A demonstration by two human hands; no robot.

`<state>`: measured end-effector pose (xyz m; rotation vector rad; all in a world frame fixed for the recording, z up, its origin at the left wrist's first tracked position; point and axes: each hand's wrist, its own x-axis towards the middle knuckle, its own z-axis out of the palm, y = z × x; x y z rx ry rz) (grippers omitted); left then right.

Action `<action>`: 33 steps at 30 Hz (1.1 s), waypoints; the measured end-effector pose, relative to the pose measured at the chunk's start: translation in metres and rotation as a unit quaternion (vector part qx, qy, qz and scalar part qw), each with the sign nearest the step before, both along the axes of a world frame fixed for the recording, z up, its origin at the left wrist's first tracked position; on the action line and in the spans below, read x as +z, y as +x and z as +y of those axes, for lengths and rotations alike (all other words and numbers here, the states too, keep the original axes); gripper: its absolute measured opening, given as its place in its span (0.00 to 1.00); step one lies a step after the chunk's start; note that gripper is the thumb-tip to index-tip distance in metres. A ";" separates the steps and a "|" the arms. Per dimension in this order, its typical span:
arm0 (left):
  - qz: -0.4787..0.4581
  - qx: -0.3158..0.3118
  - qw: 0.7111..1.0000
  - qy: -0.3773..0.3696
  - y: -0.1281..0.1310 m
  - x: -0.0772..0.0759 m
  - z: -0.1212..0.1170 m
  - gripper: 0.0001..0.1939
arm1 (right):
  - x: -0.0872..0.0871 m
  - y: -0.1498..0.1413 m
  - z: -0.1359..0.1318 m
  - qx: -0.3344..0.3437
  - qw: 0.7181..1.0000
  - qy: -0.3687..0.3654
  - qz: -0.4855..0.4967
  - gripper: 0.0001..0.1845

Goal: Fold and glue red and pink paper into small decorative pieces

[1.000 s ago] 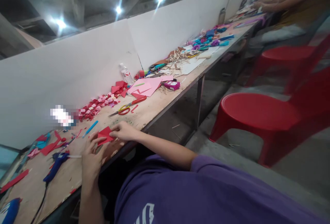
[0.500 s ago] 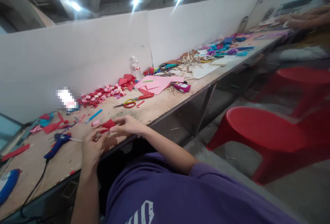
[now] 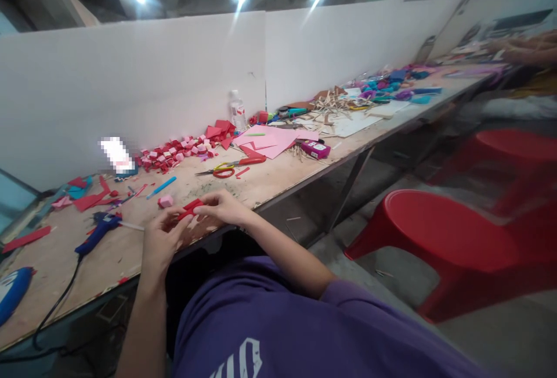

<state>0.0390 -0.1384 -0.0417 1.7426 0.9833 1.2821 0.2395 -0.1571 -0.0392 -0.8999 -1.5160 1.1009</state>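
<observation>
- Worktable (image 3: 107, 266) edge nearest the body is used as the working spot, a folded-looking red paper piece (image 3: 190, 207) being held there.
- Its ends are pinched by the left hand (image 3: 163, 233) and right hand (image 3: 224, 207), probably for steadiness.
- Pink cube (image 3: 165, 201): placed between nine and ten o'clock, beside the left hand.
- Glue gun (image 3: 99, 234): laid between eight and nine, presumably for easy reach.
- Scissors (image 3: 230, 164): set down at one.
- Paper cubes (image 3: 176, 154): heaped between eleven and twelve, perhaps against scattering.

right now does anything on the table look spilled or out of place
The pale sticks do: they lie in a loose, crisscrossed heap beyond the pink paper, as if tipped out; possibly just work clutter.
</observation>
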 end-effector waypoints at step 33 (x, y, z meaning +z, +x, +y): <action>0.067 -0.160 0.982 -0.075 0.009 0.011 -0.004 0.21 | 0.013 0.005 -0.005 -0.075 0.996 -0.037 0.036 0.16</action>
